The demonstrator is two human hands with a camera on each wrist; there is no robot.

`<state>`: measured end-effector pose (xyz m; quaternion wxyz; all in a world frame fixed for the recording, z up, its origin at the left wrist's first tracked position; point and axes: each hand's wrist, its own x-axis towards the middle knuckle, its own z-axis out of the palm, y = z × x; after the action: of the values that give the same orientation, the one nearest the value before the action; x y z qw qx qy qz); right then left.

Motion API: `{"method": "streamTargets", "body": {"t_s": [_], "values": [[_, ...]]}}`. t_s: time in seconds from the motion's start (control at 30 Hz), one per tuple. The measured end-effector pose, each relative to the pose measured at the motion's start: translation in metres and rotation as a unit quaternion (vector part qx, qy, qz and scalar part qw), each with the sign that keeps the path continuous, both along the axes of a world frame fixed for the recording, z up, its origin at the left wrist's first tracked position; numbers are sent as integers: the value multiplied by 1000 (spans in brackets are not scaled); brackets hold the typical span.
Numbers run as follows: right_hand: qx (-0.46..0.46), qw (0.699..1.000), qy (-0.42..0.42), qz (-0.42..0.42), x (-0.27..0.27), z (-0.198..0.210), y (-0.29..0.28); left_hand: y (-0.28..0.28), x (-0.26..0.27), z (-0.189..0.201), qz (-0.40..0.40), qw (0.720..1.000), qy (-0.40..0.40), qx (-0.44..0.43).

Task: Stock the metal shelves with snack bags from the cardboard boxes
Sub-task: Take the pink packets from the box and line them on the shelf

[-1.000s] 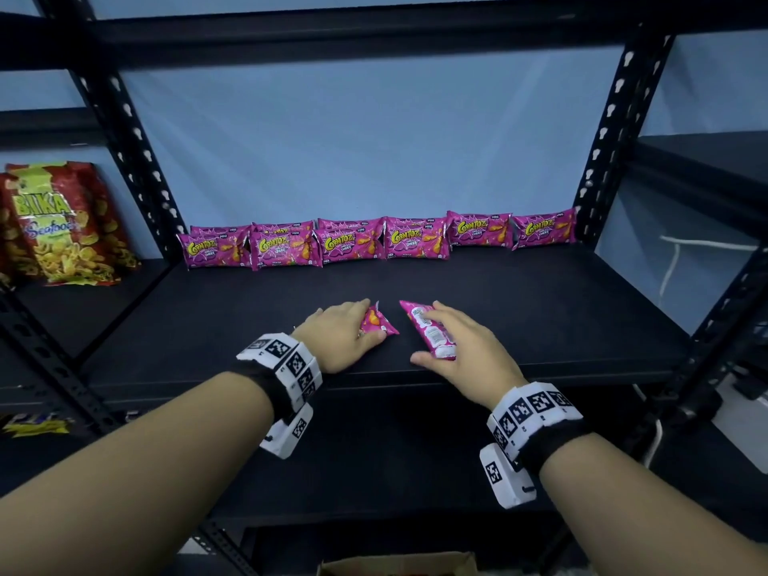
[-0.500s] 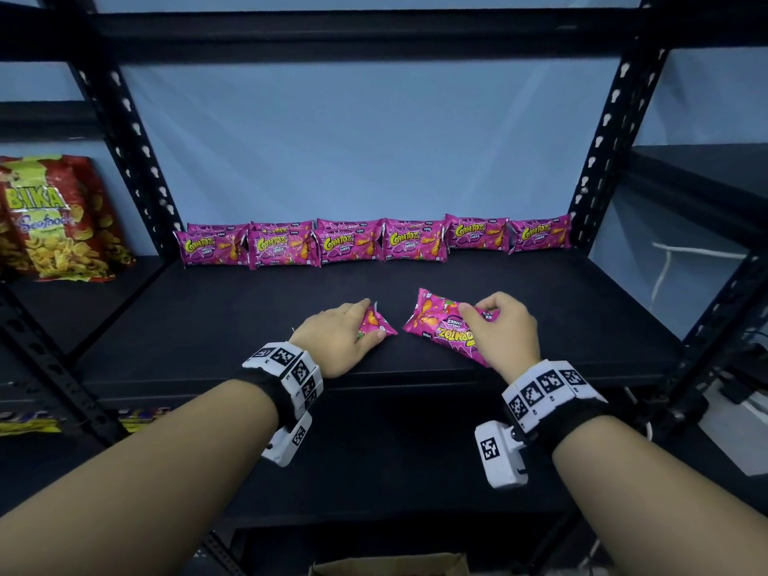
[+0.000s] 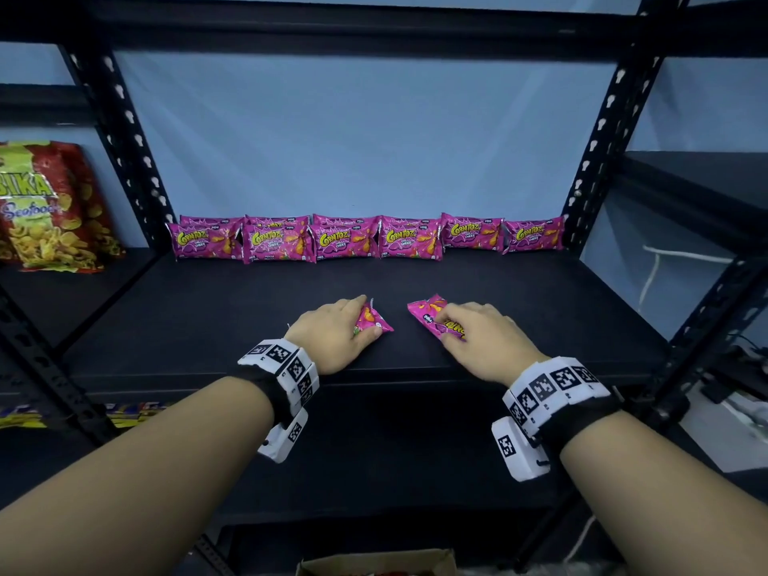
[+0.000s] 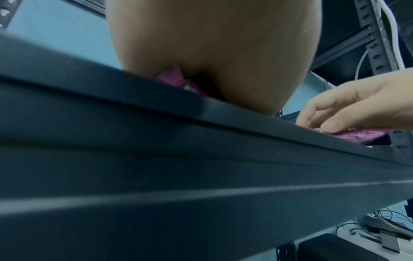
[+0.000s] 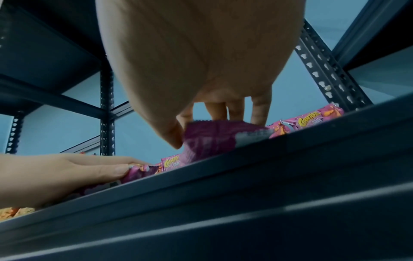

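We count six pink snack bags (image 3: pixel 365 239) in the front of the row along the back of the black metal shelf (image 3: pixel 540 301), with edges of more bags showing behind some of them; how many stand behind we cannot tell. Two further pink bags lie near the shelf's front edge. Our left hand (image 3: pixel 332 338) covers one pink bag (image 3: pixel 374 320), fingers and thumb curled round it. Our right hand (image 3: pixel 482 338) grips the other pink bag (image 3: pixel 428 315), thumb and fingers pinching it. One red snack bag (image 3: pixel 50 205) stands on the neighbouring shelf at left. One cardboard box (image 3: pixel 374 565) sits below.
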<state>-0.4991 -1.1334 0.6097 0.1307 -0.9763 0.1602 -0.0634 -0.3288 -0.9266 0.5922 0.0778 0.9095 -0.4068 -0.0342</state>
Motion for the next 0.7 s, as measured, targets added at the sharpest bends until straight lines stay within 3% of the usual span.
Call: {"method": "streamTargets", "body": {"t_s": [0.33, 0.5, 0.7], "values": [[10, 996, 87, -7, 0, 14, 3, 9, 3, 5, -28, 999, 26, 3], [-28, 998, 47, -9, 9, 10, 5, 20, 8, 8, -49, 997, 47, 23], [-109, 994, -7, -15, 24, 4, 15, 25, 7, 10, -81, 995, 17, 55]]}}
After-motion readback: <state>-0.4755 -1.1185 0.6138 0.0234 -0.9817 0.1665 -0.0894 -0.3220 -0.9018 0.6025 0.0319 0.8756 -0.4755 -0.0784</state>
